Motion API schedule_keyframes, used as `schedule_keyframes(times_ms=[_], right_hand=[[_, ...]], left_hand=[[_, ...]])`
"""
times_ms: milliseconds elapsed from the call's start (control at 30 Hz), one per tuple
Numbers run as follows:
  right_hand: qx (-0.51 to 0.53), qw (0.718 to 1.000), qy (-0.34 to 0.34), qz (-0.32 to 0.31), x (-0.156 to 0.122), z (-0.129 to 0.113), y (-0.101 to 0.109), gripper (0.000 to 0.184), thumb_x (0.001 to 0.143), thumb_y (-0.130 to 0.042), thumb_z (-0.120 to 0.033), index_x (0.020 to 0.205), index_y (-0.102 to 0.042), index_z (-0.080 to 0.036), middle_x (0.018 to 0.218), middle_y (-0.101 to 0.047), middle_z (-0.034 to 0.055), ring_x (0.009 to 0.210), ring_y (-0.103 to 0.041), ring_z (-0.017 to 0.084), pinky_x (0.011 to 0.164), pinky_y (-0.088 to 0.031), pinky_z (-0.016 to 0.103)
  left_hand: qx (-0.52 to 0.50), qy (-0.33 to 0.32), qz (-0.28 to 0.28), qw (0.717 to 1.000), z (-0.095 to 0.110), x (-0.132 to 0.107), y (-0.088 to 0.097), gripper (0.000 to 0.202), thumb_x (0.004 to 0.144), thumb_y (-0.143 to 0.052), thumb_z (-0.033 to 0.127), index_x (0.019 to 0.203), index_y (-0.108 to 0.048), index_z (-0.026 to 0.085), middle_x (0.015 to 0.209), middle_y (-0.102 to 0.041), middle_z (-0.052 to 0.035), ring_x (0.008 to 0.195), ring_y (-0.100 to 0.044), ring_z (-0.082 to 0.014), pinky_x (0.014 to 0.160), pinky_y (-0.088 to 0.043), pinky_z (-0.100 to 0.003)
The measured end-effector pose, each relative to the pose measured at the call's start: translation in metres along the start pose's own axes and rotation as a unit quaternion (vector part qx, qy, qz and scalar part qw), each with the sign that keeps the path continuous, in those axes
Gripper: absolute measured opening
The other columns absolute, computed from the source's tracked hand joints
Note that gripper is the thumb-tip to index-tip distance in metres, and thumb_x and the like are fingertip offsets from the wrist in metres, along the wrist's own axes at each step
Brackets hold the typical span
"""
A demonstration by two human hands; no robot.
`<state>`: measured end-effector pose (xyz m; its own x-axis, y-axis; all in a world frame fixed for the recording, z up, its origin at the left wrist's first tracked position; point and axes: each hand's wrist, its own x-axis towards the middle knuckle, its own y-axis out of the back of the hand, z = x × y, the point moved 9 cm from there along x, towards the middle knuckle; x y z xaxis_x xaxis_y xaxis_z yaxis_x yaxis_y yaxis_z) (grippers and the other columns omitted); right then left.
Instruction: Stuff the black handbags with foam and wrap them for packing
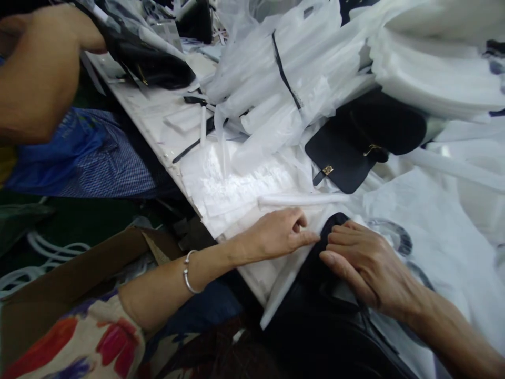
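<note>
A black bag [315,310] lies at the near edge of the white table [158,121], half inside a white cloth cover [430,231]. My left hand [282,231], a silver bangle on its wrist, pinches the cover's white edge beside the bag's top. My right hand [365,268] rests on the bag with fingers curled, gripping its black top edge. The two hands almost touch.
Another black bag with a gold clasp [355,142] lies further back. White foam sheets and plastic bags [300,68] pile up behind. At the top left another person's arm [39,68] holds a black bag [153,58]. A cardboard box [79,273] stands below the table.
</note>
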<state>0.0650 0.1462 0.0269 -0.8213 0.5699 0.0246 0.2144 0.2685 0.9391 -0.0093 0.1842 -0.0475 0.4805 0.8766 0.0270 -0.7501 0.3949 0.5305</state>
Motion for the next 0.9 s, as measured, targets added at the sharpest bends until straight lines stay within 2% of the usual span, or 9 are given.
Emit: schedule_keyframes(times_ms=[67,133,200,267,367,500,667,800,900], right_hand=[[0.013,1.0,0.007,0.004,-0.001,0.0,0.001,0.039,0.104,-0.033,-0.028,0.069,-0.049,-0.02,0.065,-0.055,0.0015,0.062,-0.045,0.017,0.066,-0.026,0.035],[0.021,1.0,0.014,0.007,-0.002,0.0,0.001,0.039,0.104,-0.031,-0.028,0.072,-0.051,-0.02,0.067,-0.057,0.002,0.064,-0.046,0.017,0.067,-0.026,0.035],[0.021,1.0,0.016,0.017,-0.003,-0.001,0.004,0.039,0.104,-0.031,-0.029,0.071,-0.05,-0.019,0.066,-0.056,0.0017,0.064,-0.045,0.017,0.067,-0.026,0.035],[0.018,0.999,0.014,0.033,-0.005,-0.001,0.008,0.04,0.104,-0.032,-0.03,0.068,-0.045,-0.02,0.063,-0.052,0.0002,0.061,-0.042,0.016,0.065,-0.025,0.034],[0.019,0.999,0.021,0.042,-0.007,-0.003,0.01,0.042,0.104,-0.031,-0.032,0.066,-0.041,-0.02,0.062,-0.05,-0.0003,0.06,-0.04,0.015,0.065,-0.025,0.034],[0.016,0.999,0.011,0.044,-0.008,0.0,0.009,0.044,0.105,-0.03,-0.034,0.067,-0.046,-0.019,0.065,-0.054,0.0021,0.064,-0.045,0.016,0.067,-0.026,0.036],[0.004,0.998,0.005,0.055,-0.012,0.0,0.013,0.046,0.105,-0.03,-0.035,0.066,-0.048,-0.018,0.063,-0.054,0.0023,0.062,-0.044,0.016,0.066,-0.026,0.035],[-0.01,0.998,0.008,0.068,-0.012,0.006,0.015,0.045,0.104,-0.032,-0.033,0.067,-0.053,-0.019,0.062,-0.055,0.0021,0.062,-0.046,0.016,0.066,-0.026,0.035],[-0.017,0.998,0.006,0.068,-0.008,0.016,0.006,0.045,0.104,-0.033,-0.03,0.069,-0.057,-0.019,0.063,-0.058,0.0017,0.061,-0.047,0.016,0.065,-0.027,0.034]], left_hand=[[-0.027,0.026,-0.075,0.996,-0.004,-0.008,-0.017,0.042,0.084,-0.06,0.052,0.11,-0.059,0.019,0.092,-0.069,-0.0038,0.077,-0.065,-0.0199,0.067,-0.048,-0.029],[-0.036,0.031,-0.096,0.994,-0.004,-0.011,-0.023,0.05,0.079,-0.064,0.05,0.118,-0.055,0.021,0.097,-0.069,-0.0031,0.077,-0.063,-0.0194,0.067,-0.046,-0.028],[-0.051,0.042,-0.085,0.994,-0.005,-0.01,-0.019,0.043,0.08,-0.061,0.04,0.118,-0.056,0.02,0.09,-0.068,-0.0015,0.075,-0.062,-0.0183,0.066,-0.044,-0.027],[-0.073,0.07,-0.047,0.994,-0.008,-0.007,-0.005,0.035,0.081,-0.056,0.028,0.114,-0.059,0.018,0.077,-0.065,0.0004,0.07,-0.058,-0.0162,0.063,-0.041,-0.025],[-0.15,0.096,-0.033,0.983,-0.007,-0.006,0.007,0.037,0.081,-0.051,0.024,0.116,-0.06,0.016,0.072,-0.059,0.0017,0.062,-0.053,-0.0128,0.056,-0.036,-0.023],[-0.19,0.068,-0.08,0.976,0.008,-0.009,-0.001,0.045,0.078,-0.056,0.024,0.122,-0.06,0.016,0.066,-0.053,0.0048,0.057,-0.046,-0.0102,0.052,-0.031,-0.021],[-0.216,0.064,-0.108,0.968,0.008,-0.01,-0.018,0.048,0.077,-0.056,0.021,0.124,-0.06,0.014,0.061,-0.041,0.0076,0.054,-0.037,-0.0087,0.05,-0.028,-0.022],[-0.234,0.045,-0.106,0.965,0.009,0.001,-0.038,0.038,0.081,-0.058,0.027,0.117,-0.065,0.016,0.064,-0.05,0.0054,0.058,-0.045,-0.0103,0.054,-0.034,-0.022],[-0.223,0.011,-0.068,0.972,0.01,0.015,-0.055,0.032,0.082,-0.061,0.03,0.112,-0.065,0.018,0.088,-0.067,-0.0007,0.081,-0.061,-0.017,0.071,-0.046,-0.026]])
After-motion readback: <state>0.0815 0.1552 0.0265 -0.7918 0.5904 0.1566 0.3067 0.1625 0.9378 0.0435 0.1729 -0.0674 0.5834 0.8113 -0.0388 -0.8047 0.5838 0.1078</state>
